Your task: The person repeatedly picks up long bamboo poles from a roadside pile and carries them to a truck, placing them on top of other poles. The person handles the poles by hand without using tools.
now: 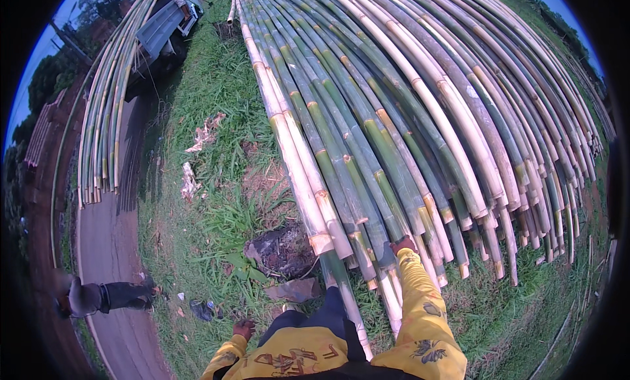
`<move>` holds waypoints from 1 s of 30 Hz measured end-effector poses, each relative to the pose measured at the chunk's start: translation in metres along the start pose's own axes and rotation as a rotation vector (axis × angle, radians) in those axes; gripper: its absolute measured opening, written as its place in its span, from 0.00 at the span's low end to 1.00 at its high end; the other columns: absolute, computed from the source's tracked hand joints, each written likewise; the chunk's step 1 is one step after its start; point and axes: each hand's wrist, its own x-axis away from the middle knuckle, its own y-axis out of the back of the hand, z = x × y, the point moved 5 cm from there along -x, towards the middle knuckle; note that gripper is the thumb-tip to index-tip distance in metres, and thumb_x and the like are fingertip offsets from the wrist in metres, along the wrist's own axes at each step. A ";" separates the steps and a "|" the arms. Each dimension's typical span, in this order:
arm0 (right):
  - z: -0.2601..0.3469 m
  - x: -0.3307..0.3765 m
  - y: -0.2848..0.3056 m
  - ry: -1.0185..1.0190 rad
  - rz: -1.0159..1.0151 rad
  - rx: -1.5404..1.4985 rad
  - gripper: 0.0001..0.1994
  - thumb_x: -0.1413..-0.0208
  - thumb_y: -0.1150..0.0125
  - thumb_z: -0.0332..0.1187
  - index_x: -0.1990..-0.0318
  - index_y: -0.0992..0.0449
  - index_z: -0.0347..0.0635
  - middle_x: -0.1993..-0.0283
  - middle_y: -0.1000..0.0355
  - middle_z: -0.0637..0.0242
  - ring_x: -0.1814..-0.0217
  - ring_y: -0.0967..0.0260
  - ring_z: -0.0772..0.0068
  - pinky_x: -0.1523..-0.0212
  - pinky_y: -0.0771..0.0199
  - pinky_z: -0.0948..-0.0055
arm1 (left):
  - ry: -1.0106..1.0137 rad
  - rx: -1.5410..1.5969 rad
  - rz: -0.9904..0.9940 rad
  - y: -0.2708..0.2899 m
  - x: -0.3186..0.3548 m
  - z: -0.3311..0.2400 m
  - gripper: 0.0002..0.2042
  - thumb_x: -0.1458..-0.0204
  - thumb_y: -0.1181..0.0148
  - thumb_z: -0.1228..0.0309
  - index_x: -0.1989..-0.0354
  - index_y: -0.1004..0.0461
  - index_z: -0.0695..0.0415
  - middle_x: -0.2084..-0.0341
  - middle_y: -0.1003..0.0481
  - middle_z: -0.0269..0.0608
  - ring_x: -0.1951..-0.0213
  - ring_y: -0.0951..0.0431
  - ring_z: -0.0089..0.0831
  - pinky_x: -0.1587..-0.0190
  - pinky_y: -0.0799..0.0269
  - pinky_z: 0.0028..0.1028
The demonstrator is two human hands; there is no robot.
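Observation:
A big stack of long green and pale bamboo poles [367, 137] spreads from the far middle toward me and to the right, cut ends nearest. At the near ends, my right hand [403, 244], at the end of a yellow sleeve, is closed on a green bamboo pole; its fingers are partly hidden. Low beside my left hip hangs my left hand [244, 329], loosely curled, holding nothing. Some poles reach down past my legs, close to my body.
A dark stump or rock [282, 251] sits in the grass left of the pole ends. A road [113, 262] runs along the left, where a person [108, 298] is walking. At the far left, a truck [163, 27] stands with more bamboo poles [110, 127] jutting out behind it.

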 end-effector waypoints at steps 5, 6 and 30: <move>-0.008 -0.017 -0.001 0.113 0.056 -0.029 0.37 0.62 0.28 0.44 0.42 0.31 0.38 0.45 0.28 0.50 0.41 0.30 0.53 0.41 0.31 0.62 | 0.047 -0.060 -0.028 0.000 0.008 0.000 0.12 0.49 0.44 0.73 0.56 0.26 0.62 0.72 0.22 0.44 0.78 0.24 0.31 0.79 0.32 0.27; -0.004 -0.014 0.005 0.142 0.042 -0.047 0.36 0.63 0.28 0.43 0.43 0.30 0.37 0.45 0.28 0.48 0.42 0.30 0.52 0.42 0.30 0.63 | 0.046 -0.061 -0.031 0.000 0.011 0.000 0.12 0.49 0.44 0.72 0.57 0.26 0.62 0.72 0.22 0.44 0.78 0.24 0.31 0.79 0.32 0.27; 0.100 0.024 -0.045 0.591 -0.323 -0.452 0.27 0.51 0.35 0.39 0.44 0.33 0.40 0.50 0.31 0.50 0.45 0.34 0.47 0.43 0.36 0.54 | 0.128 -0.340 -0.038 -0.005 0.049 0.023 0.20 0.43 0.44 0.59 0.48 0.29 0.58 0.61 0.21 0.45 0.64 0.20 0.34 0.64 0.26 0.31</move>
